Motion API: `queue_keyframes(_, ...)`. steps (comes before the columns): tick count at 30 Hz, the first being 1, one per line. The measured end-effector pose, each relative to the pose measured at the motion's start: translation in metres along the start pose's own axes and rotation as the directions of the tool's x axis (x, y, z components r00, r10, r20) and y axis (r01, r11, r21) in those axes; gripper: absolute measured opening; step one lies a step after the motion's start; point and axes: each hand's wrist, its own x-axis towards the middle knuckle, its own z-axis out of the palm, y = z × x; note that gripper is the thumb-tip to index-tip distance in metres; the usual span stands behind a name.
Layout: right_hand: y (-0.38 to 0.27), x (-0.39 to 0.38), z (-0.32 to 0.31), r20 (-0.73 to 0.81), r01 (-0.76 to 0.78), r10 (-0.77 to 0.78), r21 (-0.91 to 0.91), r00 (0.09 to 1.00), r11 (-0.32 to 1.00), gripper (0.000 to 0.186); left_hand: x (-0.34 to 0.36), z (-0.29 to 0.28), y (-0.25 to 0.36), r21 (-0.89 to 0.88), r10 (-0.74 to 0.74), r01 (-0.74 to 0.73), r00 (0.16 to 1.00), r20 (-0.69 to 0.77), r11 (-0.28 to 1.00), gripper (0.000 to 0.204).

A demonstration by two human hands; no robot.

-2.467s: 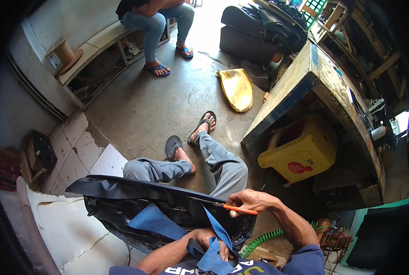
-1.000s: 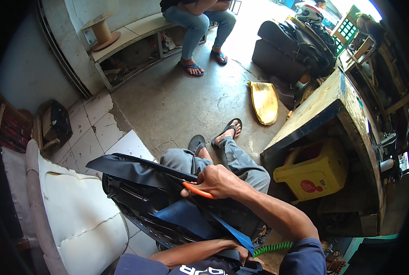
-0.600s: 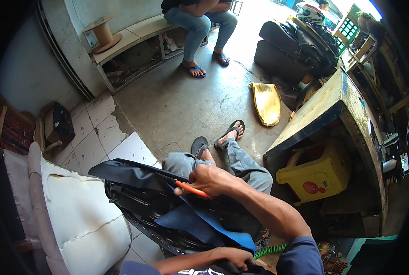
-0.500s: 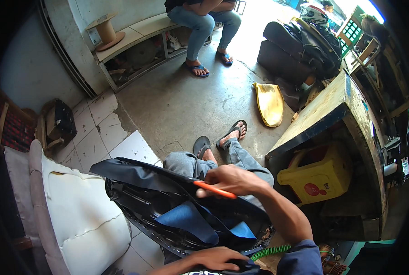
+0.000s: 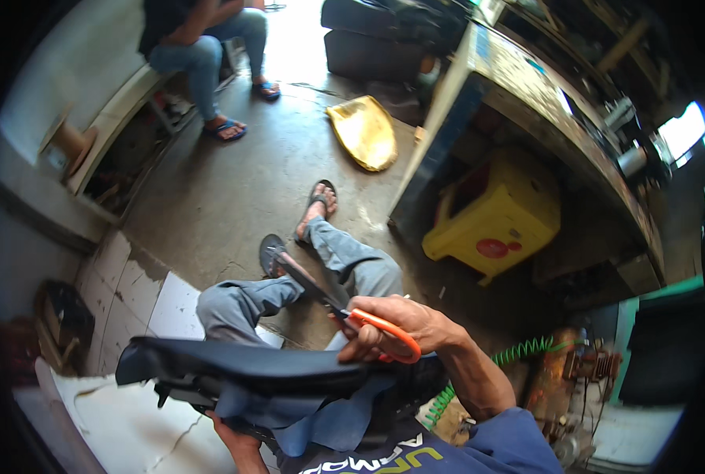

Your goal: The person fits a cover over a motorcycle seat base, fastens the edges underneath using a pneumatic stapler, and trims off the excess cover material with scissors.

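Note:
A black motorcycle seat [image 5: 226, 362] rests tilted across my lap, its hollow underside turned towards me. Loose blue fabric [image 5: 321, 426] hangs at that underside. My right hand [image 5: 412, 317] is closed round orange-handled scissors [image 5: 386, 328] above the seat's far edge, the dark blades pointing away and to the left. Its lower fingers are at the seat's edge. At the near left, my left hand [image 5: 232, 436] grips the seat from beneath; its fingertips are hidden behind the seat.
A yellow plastic stool [image 5: 498, 213] lies under a worn workbench [image 5: 518, 99] on the right. Beside my right arm runs a coiled green hose [image 5: 522, 350]. A yellow foam-like pad [image 5: 364, 134] lies on the floor ahead. Another person [image 5: 206, 63] sits on a bench at the far left.
My view has swung right. The seat has tipped up, and my left hand has gone from its near edge to beneath its left side. The scissors' blades now point outward.

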Motion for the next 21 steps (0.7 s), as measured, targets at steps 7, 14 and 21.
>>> queue_keyframes(7, -0.035, -0.058, -0.011, -0.523, 0.179, -0.314, -0.294, 0.792, 0.939, 0.037, 0.076, 0.046, 0.13, 0.224, 0.154, -0.272, 0.888, 0.433, 0.936, 0.059)
queue_keyframes(14, 0.036, -0.087, -0.018, -0.621, 0.383, -0.204, 0.168, 0.757, 0.908, 0.048, 0.071, 0.121, 0.18, 0.13, 0.192, -0.52, 0.52, 0.832, 0.844, 0.059)
queue_keyframes(21, 0.083, -0.072, 0.011, -0.608, 0.341, -0.093, 0.306, 0.789, 0.889, 0.048, 0.032, 0.128, 0.18, -0.025, 0.099, -0.655, 0.076, 0.992, 0.756, 0.059)
